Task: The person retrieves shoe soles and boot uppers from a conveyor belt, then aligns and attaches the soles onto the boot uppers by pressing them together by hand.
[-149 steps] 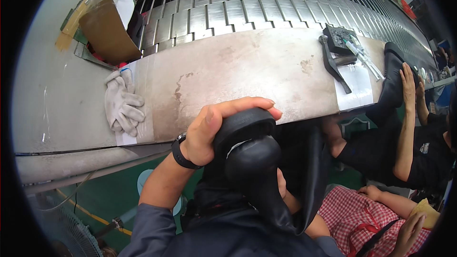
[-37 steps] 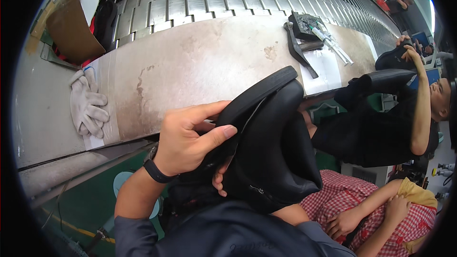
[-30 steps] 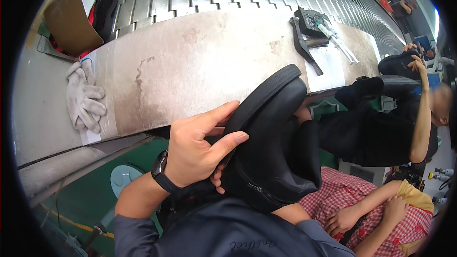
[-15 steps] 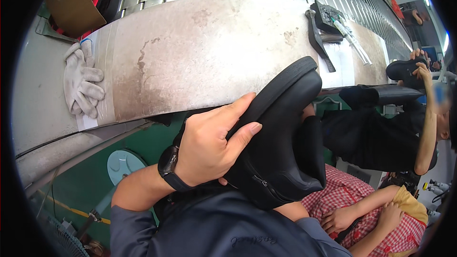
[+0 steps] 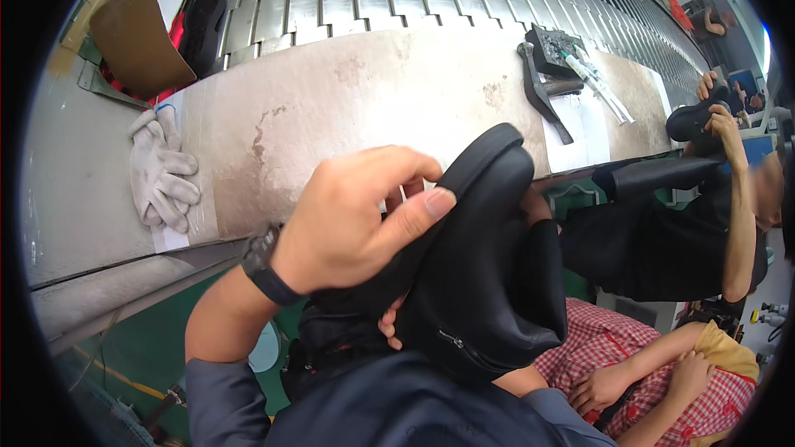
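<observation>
The left hand (image 5: 352,219) grips the black boot (image 5: 472,273), thumb pressed on its sole. The right hand (image 5: 389,327) is mostly hidden beneath; its grip cannot be told. Gloves (image 5: 161,170) lie far left.

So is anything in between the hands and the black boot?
No, nothing visible is. The left hand lies right on the boot, thumb pressed along its sole edge. Fingertips of the right hand touch it from below; the rest of that hand is hidden behind the boot.
</observation>
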A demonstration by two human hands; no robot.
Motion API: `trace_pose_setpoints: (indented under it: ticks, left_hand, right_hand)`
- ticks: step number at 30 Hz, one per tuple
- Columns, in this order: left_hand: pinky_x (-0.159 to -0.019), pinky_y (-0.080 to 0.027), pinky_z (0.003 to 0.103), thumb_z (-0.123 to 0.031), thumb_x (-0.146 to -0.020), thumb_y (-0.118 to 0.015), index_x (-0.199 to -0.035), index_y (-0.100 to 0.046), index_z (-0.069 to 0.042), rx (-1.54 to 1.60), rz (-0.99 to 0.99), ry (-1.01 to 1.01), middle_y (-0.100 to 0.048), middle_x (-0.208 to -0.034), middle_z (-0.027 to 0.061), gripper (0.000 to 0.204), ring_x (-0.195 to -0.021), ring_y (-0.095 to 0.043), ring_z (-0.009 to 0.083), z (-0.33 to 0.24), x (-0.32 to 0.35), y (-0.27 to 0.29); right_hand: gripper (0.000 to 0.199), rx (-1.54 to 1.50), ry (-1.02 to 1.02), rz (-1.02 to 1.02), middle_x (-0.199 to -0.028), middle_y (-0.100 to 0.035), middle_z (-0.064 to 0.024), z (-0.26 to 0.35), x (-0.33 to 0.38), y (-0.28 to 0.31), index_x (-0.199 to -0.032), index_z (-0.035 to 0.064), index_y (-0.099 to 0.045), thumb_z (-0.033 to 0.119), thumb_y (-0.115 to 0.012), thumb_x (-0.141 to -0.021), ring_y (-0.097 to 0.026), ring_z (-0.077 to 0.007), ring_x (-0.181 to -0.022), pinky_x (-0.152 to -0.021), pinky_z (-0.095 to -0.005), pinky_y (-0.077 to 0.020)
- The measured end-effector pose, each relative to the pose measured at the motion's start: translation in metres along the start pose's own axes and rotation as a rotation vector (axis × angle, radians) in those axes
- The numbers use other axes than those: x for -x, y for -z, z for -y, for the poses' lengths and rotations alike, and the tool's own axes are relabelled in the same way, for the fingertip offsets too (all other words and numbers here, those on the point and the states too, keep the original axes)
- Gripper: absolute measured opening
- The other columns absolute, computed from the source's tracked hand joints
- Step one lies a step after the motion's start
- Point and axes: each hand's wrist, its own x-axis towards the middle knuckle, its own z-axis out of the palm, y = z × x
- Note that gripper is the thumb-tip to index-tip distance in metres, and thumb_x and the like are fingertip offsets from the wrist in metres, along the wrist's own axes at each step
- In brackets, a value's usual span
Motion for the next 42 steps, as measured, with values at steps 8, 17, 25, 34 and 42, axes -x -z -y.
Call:
trace_pose_setpoints:
  ticks: [8, 17, 25, 34, 42]
  left_hand:
    - [-0.055, -0.051, 0.039, -0.031, -0.092, -0.082, -0.079, -0.058, 0.0, -0.135, 0.346, -0.073, -0.062, -0.062, 0.0142, 0.041, -0.056, -0.065, 0.0333, -0.011, -0.033, 0.029]
    - [-0.055, -0.049, 0.041, -0.021, -0.092, -0.078, -0.079, -0.057, 0.001, -0.125, 0.381, -0.046, -0.06, -0.064, 0.0174, 0.033, -0.055, -0.061, 0.0362, -0.008, -0.024, 0.025]
    - [-0.056, -0.043, 0.033, -0.045, -0.116, -0.051, -0.086, -0.06, -0.001, 0.204, 0.235, 0.156, -0.054, -0.063, 0.0005, 0.054, -0.059, -0.053, 0.0121, 0.011, -0.013, 0.004]
    - [-0.057, -0.047, 0.046, -0.033, -0.113, -0.059, -0.079, -0.057, -0.005, -0.363, 0.095, -0.17, -0.055, -0.065, 0.016, 0.044, -0.062, -0.06, 0.0405, -0.018, -0.013, 0.0]
    - [-0.108, -0.054, 0.037, -0.055, -0.118, -0.016, -0.13, -0.07, 0.014, 0.475, 0.179, 0.168, -0.077, -0.125, 0.0226, 0.089, -0.118, -0.073, 0.0271, -0.067, -0.017, 0.02]
  right_hand:
    - [0.03, 0.074, -0.453, 0.059, -0.114, -0.072, -0.0284, -0.035, 0.029, -0.01, -0.123, -0.0104, -0.064, 0.017, -0.061, -0.11, -0.073, -0.0368, -0.104, -0.084, -0.0423, -0.0631]
    - [0.03, 0.17, -0.568, 0.116, -0.111, -0.071, -0.0284, -0.031, 0.019, -0.003, -0.122, -0.0116, -0.062, 0.015, -0.067, -0.108, -0.074, -0.037, -0.098, -0.08, -0.043, -0.0637]
    - [0.04, -0.162, -0.526, 0.009, -0.112, -0.072, -0.0282, -0.04, 0.032, -0.005, -0.126, -0.0107, -0.063, 0.025, -0.066, -0.109, -0.074, -0.037, -0.099, -0.081, -0.043, -0.0641]
    - [0.061, -0.375, -0.324, 0.054, -0.119, -0.07, -0.027, -0.044, 0.031, 0.012, -0.135, -0.01, -0.061, 0.044, -0.066, -0.107, -0.072, -0.0384, -0.107, -0.09, -0.0435, -0.0614]
    - [0.075, -0.073, -0.029, 0.026, -0.127, -0.068, -0.0267, 0.001, 0.019, 0.005, -0.141, -0.01, -0.059, 0.056, -0.066, -0.105, -0.069, -0.0401, -0.116, -0.099, -0.0447, -0.0573]
